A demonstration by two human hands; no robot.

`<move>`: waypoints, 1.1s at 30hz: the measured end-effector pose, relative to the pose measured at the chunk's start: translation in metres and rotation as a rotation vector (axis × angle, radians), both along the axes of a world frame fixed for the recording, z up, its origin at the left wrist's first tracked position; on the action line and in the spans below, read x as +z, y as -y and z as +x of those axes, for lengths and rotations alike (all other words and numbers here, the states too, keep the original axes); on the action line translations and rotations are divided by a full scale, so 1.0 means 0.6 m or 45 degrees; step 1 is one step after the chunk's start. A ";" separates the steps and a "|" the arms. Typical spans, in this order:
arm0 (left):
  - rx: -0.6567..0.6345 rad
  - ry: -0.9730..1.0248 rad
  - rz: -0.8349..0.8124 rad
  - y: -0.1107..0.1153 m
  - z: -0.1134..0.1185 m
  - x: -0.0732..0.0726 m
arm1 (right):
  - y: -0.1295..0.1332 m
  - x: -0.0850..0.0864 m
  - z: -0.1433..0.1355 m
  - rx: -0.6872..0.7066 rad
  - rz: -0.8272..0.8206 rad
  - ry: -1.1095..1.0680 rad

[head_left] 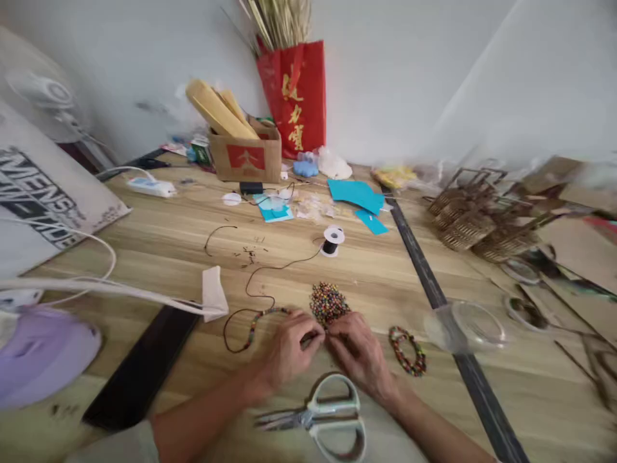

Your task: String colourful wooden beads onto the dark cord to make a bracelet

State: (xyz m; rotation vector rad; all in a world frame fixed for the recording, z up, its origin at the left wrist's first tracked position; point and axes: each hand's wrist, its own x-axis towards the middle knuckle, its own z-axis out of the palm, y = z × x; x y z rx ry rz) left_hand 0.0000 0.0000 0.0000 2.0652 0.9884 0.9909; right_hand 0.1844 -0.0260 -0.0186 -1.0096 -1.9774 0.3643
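Lower centre of frame: left hand and right hand facing each other, fingers curling, tips nearly meeting by bead pile; what they are pinching, cannot tell. Beaded cord curving left of centre.

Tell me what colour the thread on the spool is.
The thread is black or nearly so, best seen in the head view.
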 end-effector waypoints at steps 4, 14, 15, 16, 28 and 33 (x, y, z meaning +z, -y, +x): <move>0.001 0.002 0.020 -0.002 0.002 -0.004 | -0.005 0.007 -0.002 0.011 0.016 0.003; 0.017 0.047 0.039 -0.003 0.003 -0.015 | -0.005 0.013 -0.003 0.045 0.003 0.001; 0.019 0.048 0.043 -0.003 0.004 -0.015 | -0.005 0.013 -0.004 0.043 0.002 -0.004; 0.021 0.048 0.045 -0.003 0.004 -0.015 | -0.005 0.014 -0.004 0.039 0.002 -0.010; 0.021 0.059 0.062 -0.003 0.002 -0.013 | -0.006 0.013 -0.003 0.059 -0.003 -0.023; 0.022 0.047 0.046 -0.003 0.002 -0.011 | -0.005 0.011 -0.003 0.064 -0.004 -0.033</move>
